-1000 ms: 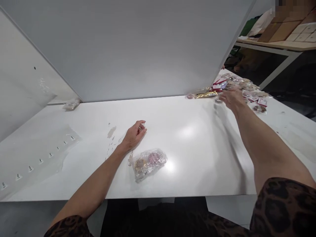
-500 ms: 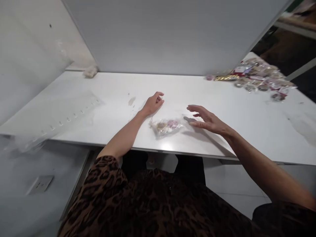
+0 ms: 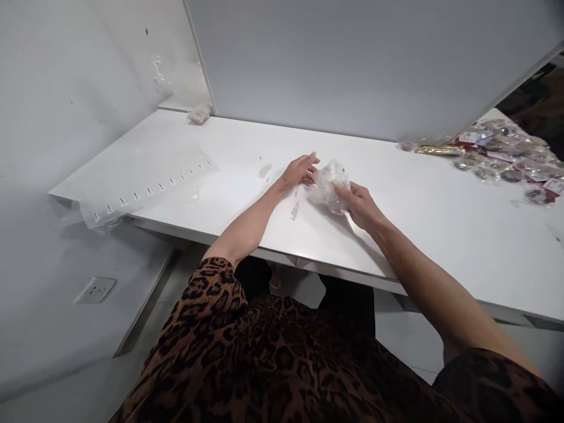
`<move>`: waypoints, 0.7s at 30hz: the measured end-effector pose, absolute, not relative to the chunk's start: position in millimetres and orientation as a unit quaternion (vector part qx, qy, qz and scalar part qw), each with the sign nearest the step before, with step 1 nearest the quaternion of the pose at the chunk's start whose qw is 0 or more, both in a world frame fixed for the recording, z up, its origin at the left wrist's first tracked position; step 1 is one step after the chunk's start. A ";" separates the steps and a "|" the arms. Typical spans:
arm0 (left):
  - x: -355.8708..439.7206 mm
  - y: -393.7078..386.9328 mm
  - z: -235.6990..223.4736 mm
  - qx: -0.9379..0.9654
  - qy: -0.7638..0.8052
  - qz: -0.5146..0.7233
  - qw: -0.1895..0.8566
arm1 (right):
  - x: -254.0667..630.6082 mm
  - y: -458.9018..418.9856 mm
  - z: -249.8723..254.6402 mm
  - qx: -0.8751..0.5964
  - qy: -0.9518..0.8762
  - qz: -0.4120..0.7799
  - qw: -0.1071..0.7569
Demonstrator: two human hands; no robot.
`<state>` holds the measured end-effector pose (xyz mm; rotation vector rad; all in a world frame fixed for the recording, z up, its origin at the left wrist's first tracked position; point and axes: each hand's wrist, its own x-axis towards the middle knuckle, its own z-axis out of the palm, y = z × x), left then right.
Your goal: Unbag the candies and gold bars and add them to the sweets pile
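Note:
A clear plastic bag (image 3: 329,179), crumpled and shiny, is lifted in front of me over the white table (image 3: 247,200). My right hand (image 3: 359,202) pinches it by its right side. Pale shapes show faintly through the plastic, too blurred to name. Just left of the bag is my left hand (image 3: 302,170), its fingers apart and curving toward the bag's edge. Whether those fingertips touch the plastic I cannot tell.
Clear plastic sheets (image 3: 145,176) with a row of dark marks lie at the left, overhanging the edge. A small packet (image 3: 199,115) sits in the back corner. Several wrapped items (image 3: 506,150) are heaped at the right, beside a gold strip (image 3: 439,151). A grey panel (image 3: 343,70) stands behind.
My right hand has taken hold of the bag and raised it off the table. My left hand has turned toward it, fingers more extended. The view has swung left.

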<state>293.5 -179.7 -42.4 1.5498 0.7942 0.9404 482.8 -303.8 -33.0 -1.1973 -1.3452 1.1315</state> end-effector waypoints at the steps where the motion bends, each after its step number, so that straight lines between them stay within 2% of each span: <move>1: 292.7 -182.3 -38.9 0.650 0.328 0.391 0.563 | 481.3 -296.3 -31.6 -0.487 -0.517 0.496 0.500; 6: 293.3 -193.8 -32.2 0.620 0.289 0.347 0.642 | 478.3 -269.2 -33.4 -0.494 -0.435 0.557 0.507; 10: 296.7 -192.7 -35.4 0.565 0.335 0.381 0.651 | 484.8 -259.5 -46.9 -0.503 -0.415 0.545 0.527; 14: 301.1 -194.6 -35.2 0.495 0.410 0.437 0.629 | 495.5 -257.8 -54.9 -0.496 -0.487 0.438 0.570; 18: 305.7 -204.2 -31.9 0.488 0.414 0.455 0.619 | 498.0 -263.8 -53.8 -0.505 -0.650 0.260 0.504; 21: 307.0 -209.7 -30.3 0.502 0.403 0.431 0.632 | 495.2 -265.6 -52.4 -0.515 -0.650 0.236 0.507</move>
